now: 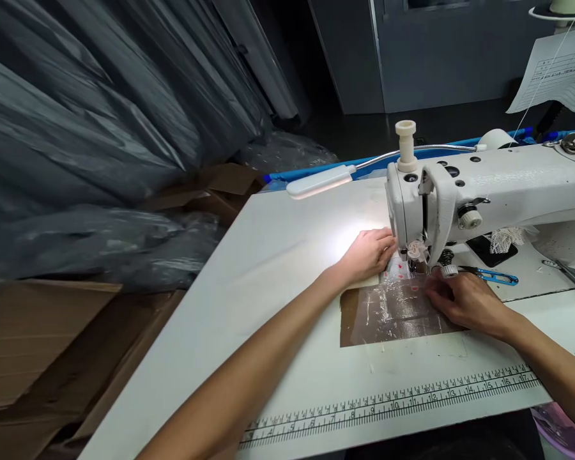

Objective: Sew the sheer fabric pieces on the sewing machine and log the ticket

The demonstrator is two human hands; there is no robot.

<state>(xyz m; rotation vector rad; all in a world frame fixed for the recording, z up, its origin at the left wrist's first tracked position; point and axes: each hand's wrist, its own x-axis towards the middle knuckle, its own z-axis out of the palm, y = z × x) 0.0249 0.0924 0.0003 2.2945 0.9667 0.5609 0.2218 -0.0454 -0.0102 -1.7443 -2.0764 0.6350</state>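
A thin, sheer fabric with small red marks (397, 272) lies beneath the needle area of a white sewing machine (508, 185). My left hand (371, 252) rests beside the machine head at the fabric's far left edge, its fingers stretched forward and lying on the work. Nearer to me and right of the needle, my right hand (467, 299) has thumb and fingers drawn together on the sheer fabric; its fingertips are partly hidden by the machine. Shiny clear film covers a brown panel (388, 316) in front of the needle.
Blue thread snips (493, 276) lie behind my right hand. A lamp (321, 182) lights the white table (278, 287), whose front edge carries a printed ruler (393, 409). Cardboard boxes (43, 345) stand at left. Lace (506, 240) sits under the machine arm.
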